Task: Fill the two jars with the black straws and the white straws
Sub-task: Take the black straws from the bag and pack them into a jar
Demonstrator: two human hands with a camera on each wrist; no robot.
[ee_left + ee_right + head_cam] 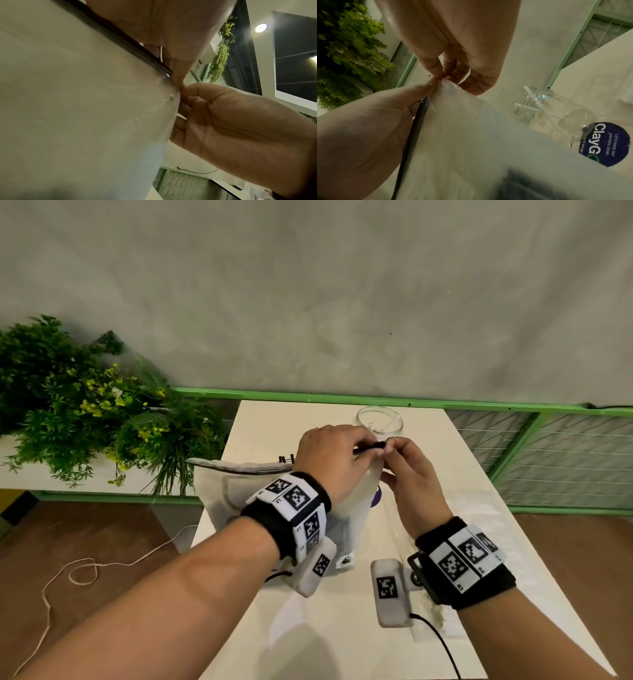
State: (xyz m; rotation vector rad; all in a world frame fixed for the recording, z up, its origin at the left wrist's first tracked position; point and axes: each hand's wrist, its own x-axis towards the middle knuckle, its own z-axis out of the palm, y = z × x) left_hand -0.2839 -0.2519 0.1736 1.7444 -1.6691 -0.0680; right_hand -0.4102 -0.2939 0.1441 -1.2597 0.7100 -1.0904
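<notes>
A few black straws [369, 447] are held level above a white cloth bag [239, 484] that stands on the white table [342, 628]. My left hand [363, 448] grips the black straws [120, 39] against the bag's top edge. My right hand [388, 448] pinches their end at the bag's corner [447, 86]. A clear glass jar [378, 421] holding a few white straws [532, 106] stands just beyond the hands. More black straw tips [286, 458] poke up behind the bag; what holds them is hidden.
Green plants [85, 405] fill the left side beside the table. A green railing [342, 397] runs behind it, with wire mesh [565, 457] at the right. A white cord [82, 570] lies on the wooden floor. The bag carries a round blue label [606, 144].
</notes>
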